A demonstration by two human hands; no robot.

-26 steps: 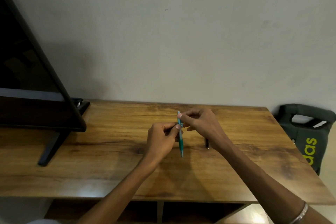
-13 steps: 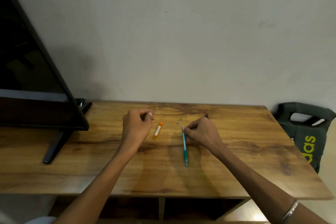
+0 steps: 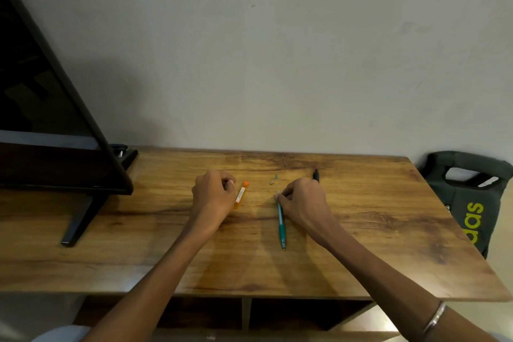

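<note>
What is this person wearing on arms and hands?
Both forearms are bare, and the left hand and right hand carry no gloves or visible rings. A thin silver bangle circles the right wrist. Pale cloth beside the left arm at the frame's bottom may be a sleeve.

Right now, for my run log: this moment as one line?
left hand: curled beside orange tube | right hand: pinches green pen top, tip on table | small bits between hands
</note>
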